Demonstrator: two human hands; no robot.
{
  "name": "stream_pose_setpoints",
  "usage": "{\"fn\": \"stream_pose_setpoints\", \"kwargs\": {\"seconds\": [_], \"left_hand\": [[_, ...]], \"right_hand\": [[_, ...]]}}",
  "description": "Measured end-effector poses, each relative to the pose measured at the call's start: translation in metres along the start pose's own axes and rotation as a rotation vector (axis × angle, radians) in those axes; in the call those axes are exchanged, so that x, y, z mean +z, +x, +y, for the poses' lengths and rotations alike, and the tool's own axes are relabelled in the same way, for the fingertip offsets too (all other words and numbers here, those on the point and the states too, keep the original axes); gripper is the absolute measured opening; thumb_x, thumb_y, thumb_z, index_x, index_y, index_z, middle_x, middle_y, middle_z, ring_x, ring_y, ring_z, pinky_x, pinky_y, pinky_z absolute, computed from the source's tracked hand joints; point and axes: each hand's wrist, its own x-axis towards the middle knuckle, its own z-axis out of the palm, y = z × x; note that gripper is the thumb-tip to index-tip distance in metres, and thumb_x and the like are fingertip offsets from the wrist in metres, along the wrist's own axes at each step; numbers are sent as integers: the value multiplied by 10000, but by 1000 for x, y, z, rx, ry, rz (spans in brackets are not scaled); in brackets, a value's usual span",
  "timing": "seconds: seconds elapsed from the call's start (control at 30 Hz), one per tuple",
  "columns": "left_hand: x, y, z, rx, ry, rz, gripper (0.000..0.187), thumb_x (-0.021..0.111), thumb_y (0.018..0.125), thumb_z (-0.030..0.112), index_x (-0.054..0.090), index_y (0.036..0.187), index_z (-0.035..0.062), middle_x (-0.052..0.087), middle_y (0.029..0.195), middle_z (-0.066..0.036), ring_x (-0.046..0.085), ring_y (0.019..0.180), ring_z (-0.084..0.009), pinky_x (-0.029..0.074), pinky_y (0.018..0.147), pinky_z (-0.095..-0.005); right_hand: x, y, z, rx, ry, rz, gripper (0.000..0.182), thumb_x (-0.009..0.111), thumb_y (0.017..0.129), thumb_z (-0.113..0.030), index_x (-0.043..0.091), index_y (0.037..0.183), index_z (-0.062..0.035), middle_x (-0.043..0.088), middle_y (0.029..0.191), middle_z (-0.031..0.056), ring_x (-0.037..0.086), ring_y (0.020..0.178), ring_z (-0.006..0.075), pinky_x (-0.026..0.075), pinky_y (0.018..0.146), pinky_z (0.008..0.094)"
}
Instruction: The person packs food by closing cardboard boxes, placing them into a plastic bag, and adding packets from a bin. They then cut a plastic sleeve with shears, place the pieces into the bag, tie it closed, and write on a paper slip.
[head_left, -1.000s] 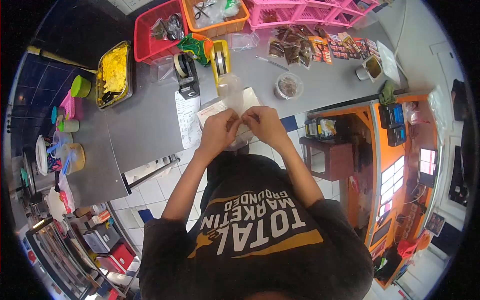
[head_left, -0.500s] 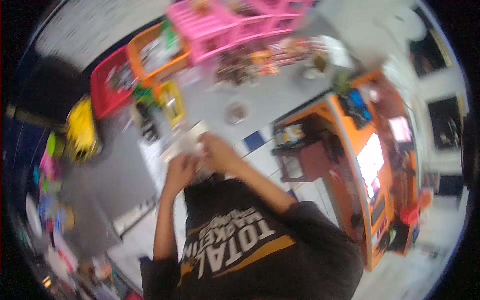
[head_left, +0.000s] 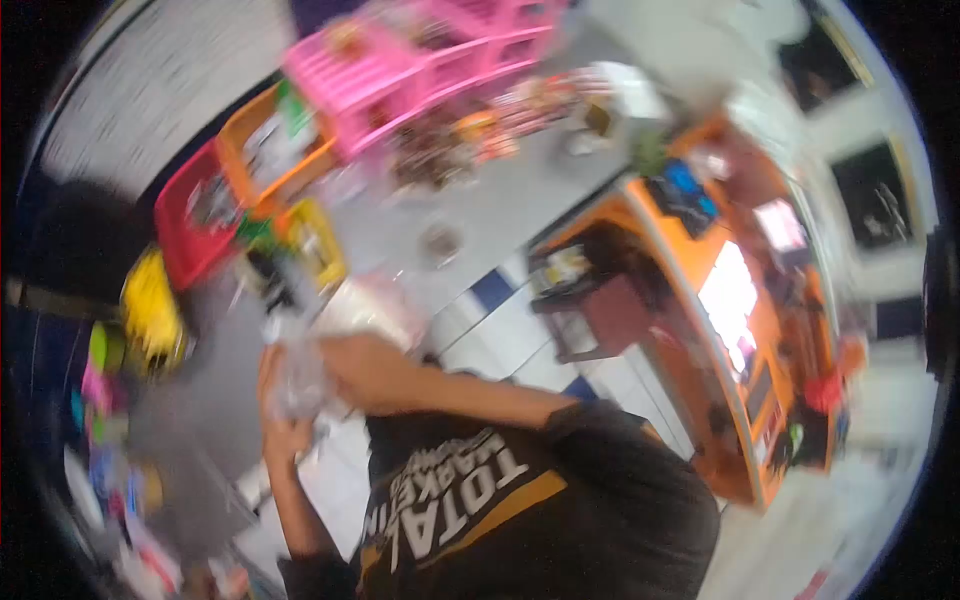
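Observation:
My left hand (head_left: 283,428) is wrapped round a clear plastic bag (head_left: 298,382), its fingers along the bag's left side. My right hand (head_left: 352,370) is closed at the bag's right side, with the fingertips blurred and partly hidden. Just beyond the right hand, a white packet or bag of pale contents (head_left: 372,312) lies at the edge of the grey table (head_left: 400,265). A small round clear container with brownish contents (head_left: 440,244) stands farther off on the table.
Beyond my hands are a yellow tray (head_left: 318,245), an orange basket (head_left: 228,150), a red basket (head_left: 170,235) and pink crates (head_left: 365,75). A yellow bundle (head_left: 152,310) is at the left. An orange desk (head_left: 640,210) stands to the right.
Both hands have moved left and slightly down, and now a clear plastic bag shows between them. The white packet now rests beyond the right hand. The whole view has shifted.

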Motion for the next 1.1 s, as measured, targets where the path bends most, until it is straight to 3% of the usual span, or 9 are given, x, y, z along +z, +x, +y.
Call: {"fn": "stream_pose_setpoints", "kwargs": {"seconds": [0.13,0.23,0.4,0.53,0.6,0.77,0.93,1.0,1.1], "left_hand": [[-48,-34,52,-40,371,39,419,694,751,195,605,1116,9,578,1198,-229,534,1130,-428,420,983,-471],[-66,-62,31,-265,170,187,266,667,693,80,669,954,28,654,1014,-199,611,956,-412,484,843,-473],[-102,-86,-6,-380,348,443,156,610,783,38,653,929,2,652,865,-222,630,784,-409,484,712,-464],[-99,-115,-78,-627,436,539,143,606,870,112,643,937,-8,640,813,-231,622,718,-417,476,658,-464],[-93,-119,-112,-743,456,560,157,604,893,140,643,935,-6,633,790,-225,620,702,-416,475,647,-464],[-101,-116,-145,-855,361,699,221,635,886,174,625,963,-33,635,844,-235,620,769,-411,478,707,-468],[-74,-71,-83,-466,888,1007,345,699,832,167,603,1084,-49,614,1103,-246,586,1012,-405,467,884,-485],[-26,-68,-78,-213,522,925,331,705,818,139,621,1099,-15,631,1083,-211,600,1029,-380,469,897,-489],[39,-41,-66,-159,217,345,376,686,844,133,625,1200,29,618,1219,-180,569,1168,-369,437,1001,-506]], "right_hand": [[12,27,-50,-136,124,-103,347,624,816,-98,580,1149,-10,650,937,195,646,835,407,516,729,479],[54,36,-50,-363,149,-95,420,644,838,-101,573,1248,-40,658,959,162,667,821,348,529,727,451],[47,36,-6,34,302,-41,270,683,864,-90,665,1132,-67,699,990,102,698,836,257,566,739,358],[-1,81,139,148,-537,362,135,567,879,-76,664,968,-45,684,897,195,680,782,370,533,646,464],[-28,109,218,379,-1041,236,164,552,862,-50,696,936,-21,719,901,180,717,780,337,568,636,418],[-65,148,280,652,-1183,-188,223,628,867,-157,742,1034,-62,732,1076,153,718,1010,321,591,806,384],[-70,162,284,618,-1290,-228,224,633,871,-175,752,1023,-62,723,1116,167,707,1050,317,584,850,388],[-76,171,259,654,-1279,-139,228,619,880,-184,742,1016,-48,728,1073,186,717,1012,327,584,832,407],[-82,156,176,530,-1171,294,251,594,919,-235,681,973,-6,734,929,214,731,814,342,569,700,450]]}}
